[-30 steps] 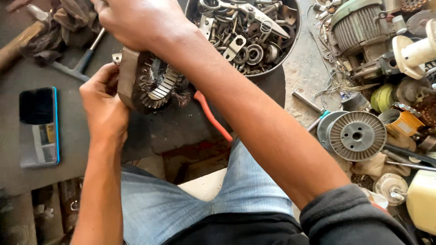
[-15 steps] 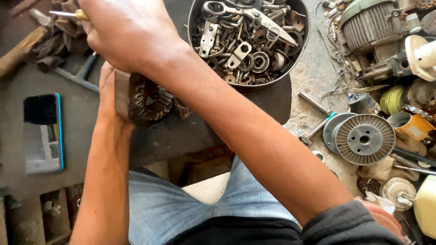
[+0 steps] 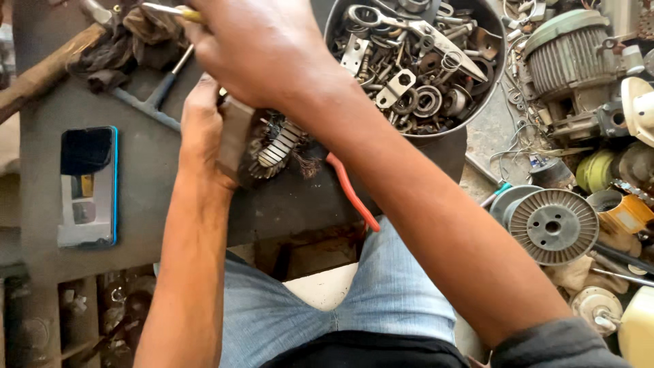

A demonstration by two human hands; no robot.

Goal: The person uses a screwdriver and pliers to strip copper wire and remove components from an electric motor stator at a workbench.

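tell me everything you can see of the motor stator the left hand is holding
The motor stator is a round grey metal core with ribbed laminations and frayed brownish copper winding sticking out at its right edge. It rests tilted on the dark workbench. The left hand grips its left side, and the right hand, holding a yellow-handled tool, covers its top. A red-handled tool lies just to its right.
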